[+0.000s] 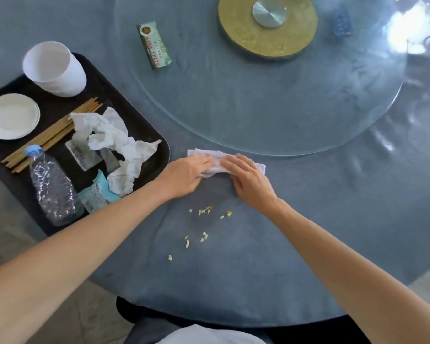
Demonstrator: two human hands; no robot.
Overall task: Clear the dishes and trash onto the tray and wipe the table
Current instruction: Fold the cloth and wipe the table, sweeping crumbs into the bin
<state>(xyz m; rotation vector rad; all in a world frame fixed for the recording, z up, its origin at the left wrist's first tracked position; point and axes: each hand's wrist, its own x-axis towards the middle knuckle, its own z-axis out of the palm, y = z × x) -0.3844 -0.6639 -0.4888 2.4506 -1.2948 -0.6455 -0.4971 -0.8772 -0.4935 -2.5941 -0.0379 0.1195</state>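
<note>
Our left hand (186, 176) and right hand (248, 181) press flat, fingers straight and together, on the folded tissue (217, 162). Its long axis runs across both sets of fingertips. The crumbs (204, 212) lie wrist-side of the fingers, about equally near both hands, so we judge a pull toward us.

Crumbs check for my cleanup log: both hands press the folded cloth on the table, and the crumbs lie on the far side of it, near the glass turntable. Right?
Not quite. In the head view the crumbs lie on the near side of the folded cloth, toward the person. Both hands, left and right, do press it.
</note>
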